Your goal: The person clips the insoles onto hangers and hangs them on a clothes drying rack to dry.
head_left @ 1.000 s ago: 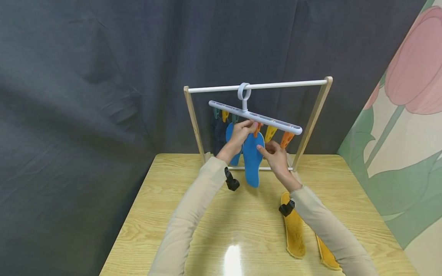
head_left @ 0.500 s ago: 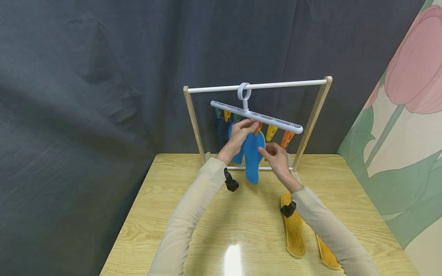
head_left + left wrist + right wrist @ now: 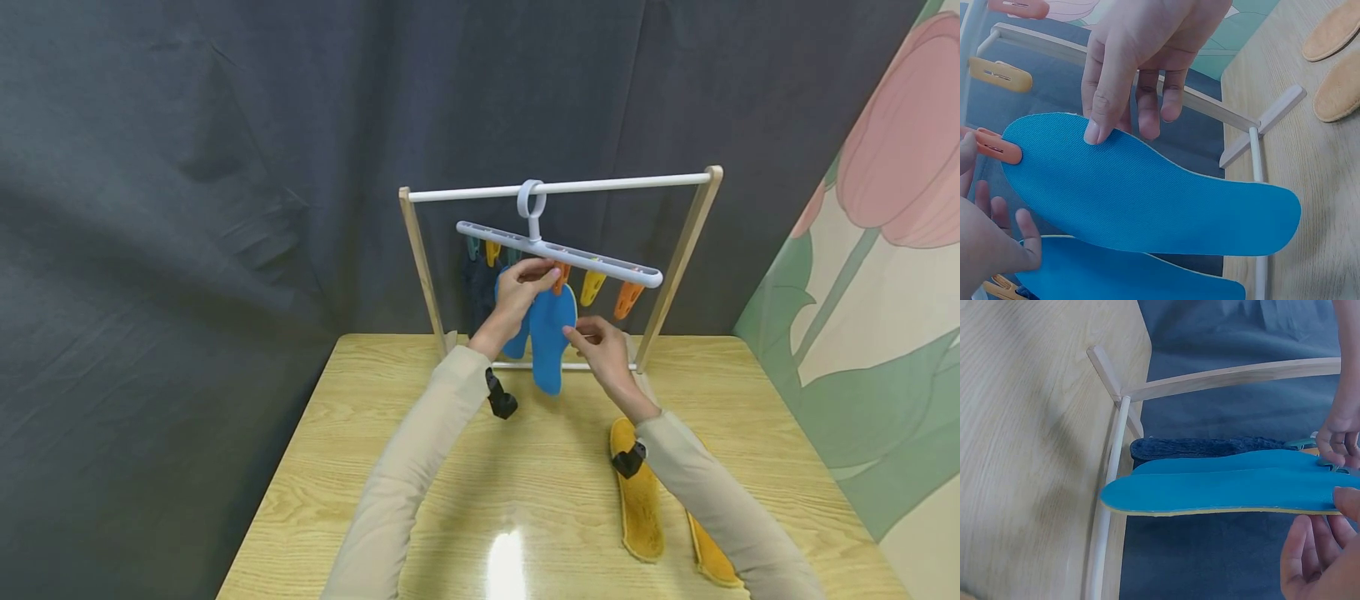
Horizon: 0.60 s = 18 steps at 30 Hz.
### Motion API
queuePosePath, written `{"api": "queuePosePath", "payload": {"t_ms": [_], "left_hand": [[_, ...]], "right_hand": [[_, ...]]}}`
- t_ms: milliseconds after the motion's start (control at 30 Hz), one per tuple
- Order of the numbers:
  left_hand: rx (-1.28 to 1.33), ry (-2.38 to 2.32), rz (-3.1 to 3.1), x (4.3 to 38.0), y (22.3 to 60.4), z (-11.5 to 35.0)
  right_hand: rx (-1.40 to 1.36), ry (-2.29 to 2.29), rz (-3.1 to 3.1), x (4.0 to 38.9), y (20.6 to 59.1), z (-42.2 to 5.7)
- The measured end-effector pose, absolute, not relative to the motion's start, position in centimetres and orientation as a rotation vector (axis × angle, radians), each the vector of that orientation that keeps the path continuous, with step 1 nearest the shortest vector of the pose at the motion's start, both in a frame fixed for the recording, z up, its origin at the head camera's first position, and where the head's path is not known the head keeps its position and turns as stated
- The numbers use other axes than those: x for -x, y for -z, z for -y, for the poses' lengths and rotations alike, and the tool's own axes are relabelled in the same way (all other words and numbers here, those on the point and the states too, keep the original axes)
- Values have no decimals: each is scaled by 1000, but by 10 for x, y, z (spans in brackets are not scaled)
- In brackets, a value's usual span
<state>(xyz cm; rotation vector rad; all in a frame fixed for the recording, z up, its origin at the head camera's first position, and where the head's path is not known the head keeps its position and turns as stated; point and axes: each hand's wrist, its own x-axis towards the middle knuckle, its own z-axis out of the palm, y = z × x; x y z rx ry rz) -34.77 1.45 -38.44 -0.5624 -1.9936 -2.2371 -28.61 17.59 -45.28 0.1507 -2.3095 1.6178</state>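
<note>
A blue insole (image 3: pixel 551 333) hangs by its wide end from an orange clothespin (image 3: pixel 1000 149) on the pale clip hanger (image 3: pixel 558 251). My left hand (image 3: pixel 517 302) pinches that clothespin at its upper end. With thumb on the face and fingers behind, my right hand (image 3: pixel 606 357) holds the insole's right edge in the head view. A second blue insole (image 3: pixel 1122 275) hangs just behind, partly covered by the front one. Beyond it, a dark blue fuzzy insole (image 3: pixel 1197 448) hangs at the hanger's far end.
A yellow clothespin (image 3: pixel 592 288) and another orange one (image 3: pixel 627 300) dangle on the right with nothing in them. The hanger hooks over the white rod of a wooden rack (image 3: pixel 686 250). Two mustard fuzzy insoles (image 3: pixel 641 512) lie on the table (image 3: pixel 420 533), one partly under the right forearm.
The hanger has shifted slightly right, its near end rising a little. The front insole's lower tip has swung up and back slightly, and my right hand has moved a little lower.
</note>
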Motion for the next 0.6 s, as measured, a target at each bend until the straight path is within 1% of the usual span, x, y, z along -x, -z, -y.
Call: {"api": "queuePosePath", "payload": {"t_ms": [167,600], "left_hand": [[501,2215,1996,348,385,-15],[482,2247,2038,347,389,-14]], "right_hand": [[-143,-1638,2318,285,454,-177],[-131,-1601,2356,283,461,-182]]}}
